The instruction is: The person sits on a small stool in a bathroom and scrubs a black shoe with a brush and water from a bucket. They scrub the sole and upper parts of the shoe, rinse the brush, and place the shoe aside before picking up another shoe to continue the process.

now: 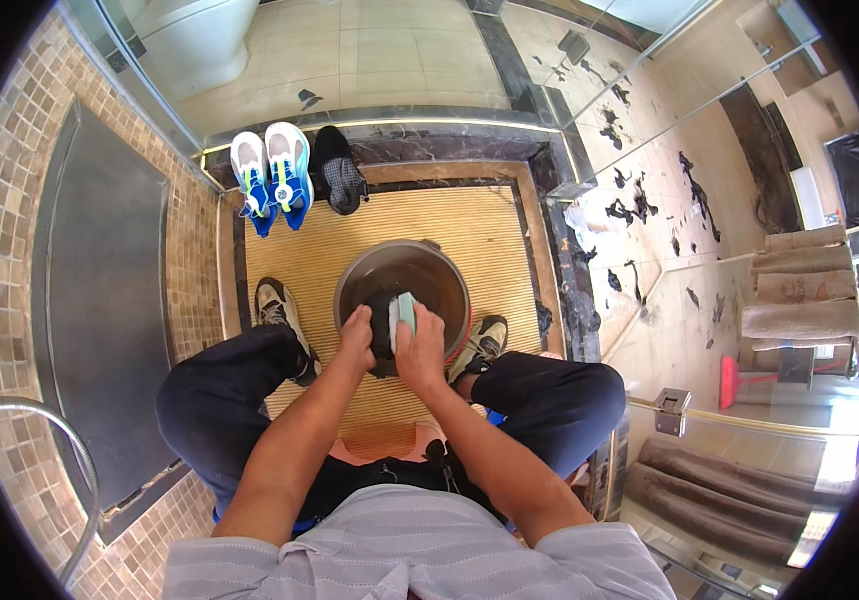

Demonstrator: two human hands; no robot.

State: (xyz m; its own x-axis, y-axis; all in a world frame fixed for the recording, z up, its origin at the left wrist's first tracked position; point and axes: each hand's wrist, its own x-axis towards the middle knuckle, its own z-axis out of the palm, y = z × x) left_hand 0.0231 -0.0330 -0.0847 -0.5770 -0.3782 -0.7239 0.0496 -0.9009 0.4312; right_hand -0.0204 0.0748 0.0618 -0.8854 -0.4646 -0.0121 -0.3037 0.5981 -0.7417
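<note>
Between my spread knees stands a round grey-brown bucket point(440, 271), with dark liquid showing inside. My left hand point(356, 335) grips a black item point(382, 330) over the bucket. It looks like a shoe, but its shape is partly hidden against the dark interior. My right hand point(420, 346) holds a scrubbing brush point(406, 309) with a pale green back. Its white bristles face left, against or very close to the black item. Beyond the bucket, a single black shoe point(339, 171) leans on the dark stone sill, beside a pair of blue-and-white sneakers point(290, 176).
Ribbed yellow flooring point(444, 217) lies under the bucket and my feet. A dark stone curb point(572, 277) and glass panels border the right side. Black scraps point(643, 202) litter the tiles beyond. A metal hose point(76, 435) curves at the left; folded towels point(801, 319) hang at the right.
</note>
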